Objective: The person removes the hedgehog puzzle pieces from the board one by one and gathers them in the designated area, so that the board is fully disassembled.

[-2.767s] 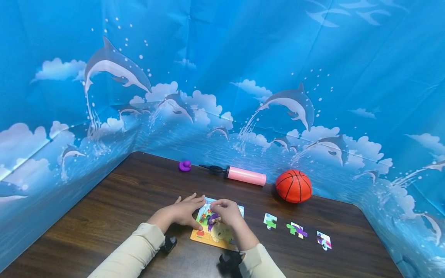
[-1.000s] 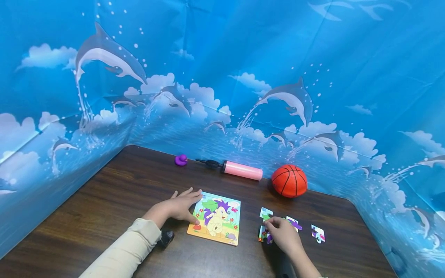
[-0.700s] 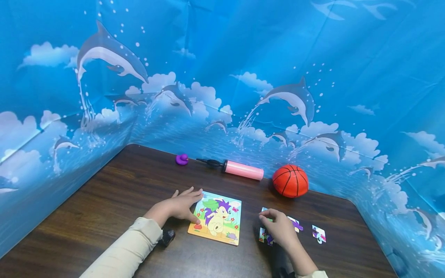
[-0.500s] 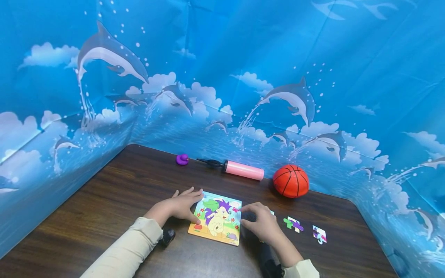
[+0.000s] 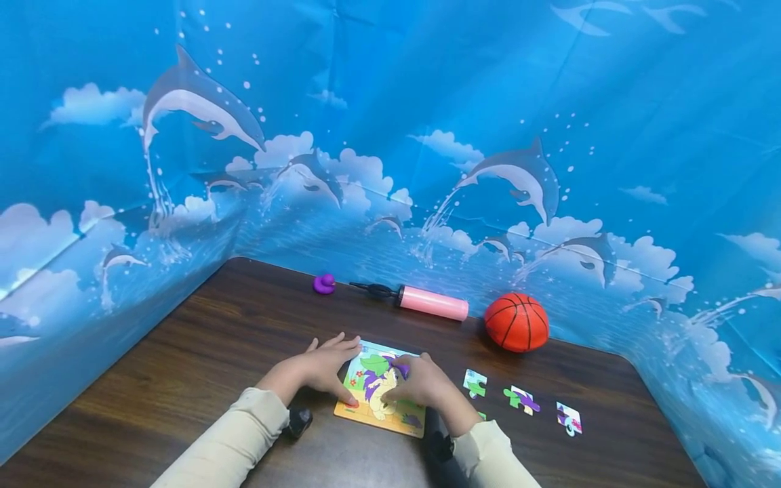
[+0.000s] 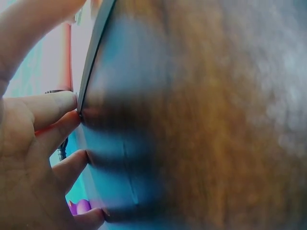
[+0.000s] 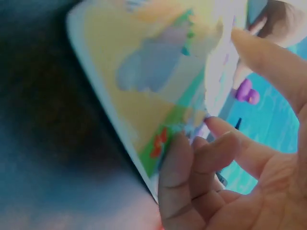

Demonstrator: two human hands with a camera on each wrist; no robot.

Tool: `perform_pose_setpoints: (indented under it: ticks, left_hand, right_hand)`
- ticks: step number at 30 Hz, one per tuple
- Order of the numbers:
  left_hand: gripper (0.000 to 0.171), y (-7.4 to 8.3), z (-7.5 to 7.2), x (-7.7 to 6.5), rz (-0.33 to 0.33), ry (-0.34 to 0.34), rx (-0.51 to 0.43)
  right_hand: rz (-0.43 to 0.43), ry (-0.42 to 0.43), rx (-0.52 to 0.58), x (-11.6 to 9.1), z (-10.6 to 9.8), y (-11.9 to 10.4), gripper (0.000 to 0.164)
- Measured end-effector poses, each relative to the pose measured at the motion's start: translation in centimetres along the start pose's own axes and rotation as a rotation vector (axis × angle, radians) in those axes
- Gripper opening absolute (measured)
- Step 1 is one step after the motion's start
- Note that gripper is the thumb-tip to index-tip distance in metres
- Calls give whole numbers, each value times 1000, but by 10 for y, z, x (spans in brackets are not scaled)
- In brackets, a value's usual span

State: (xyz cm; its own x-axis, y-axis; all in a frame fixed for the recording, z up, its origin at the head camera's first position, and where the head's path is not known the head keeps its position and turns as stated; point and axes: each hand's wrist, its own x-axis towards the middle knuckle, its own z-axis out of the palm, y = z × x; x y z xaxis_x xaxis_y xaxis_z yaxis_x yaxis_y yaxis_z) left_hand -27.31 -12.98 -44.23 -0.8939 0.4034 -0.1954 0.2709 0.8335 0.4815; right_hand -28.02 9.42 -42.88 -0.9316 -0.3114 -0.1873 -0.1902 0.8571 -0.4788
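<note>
A square puzzle board (image 5: 381,420) with a purple-haired hedgehog picture lies flat on the table. Along its left edge my left hand (image 5: 317,371) rests with spread fingers, the thumb at the lower corner and the fingertips at the upper one. My right hand (image 5: 424,383) reaches over the board's right half, thumb and index finger apart and touching the picture. In the right wrist view its other fingers bend against the board (image 7: 115,105); nothing is clearly pinched. Loose jigsaw pieces lie to the right: one green and white (image 5: 474,383), one green and purple (image 5: 521,400), one purple and white (image 5: 569,418).
Another piece (image 5: 482,415) shows only as a sliver behind the right forearm. Along the back of the dark wooden table (image 5: 201,359) are a purple rubber duck (image 5: 325,284), a pink hand pump (image 5: 433,303) and a toy basketball (image 5: 516,322). A dolphin-print curtain (image 5: 366,135) surrounds the table.
My right hand let go of a puzzle piece beside the other loose ones on the right, then moved left back over the board. My left hand has stayed at the board's left edge.
</note>
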Motion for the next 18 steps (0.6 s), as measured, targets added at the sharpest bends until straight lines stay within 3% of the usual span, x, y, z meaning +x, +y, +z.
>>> perform_pose_setpoints:
  ticks: [5,18]
  left_hand:
    - [100,1,0,0,-4,1,4]
    - [99,1,-1,-1,-14,2,-13]
  right_hand:
    - [15,-5,-33,2,3,-1,63]
    - [49,-13,14,5,4,-2,61]
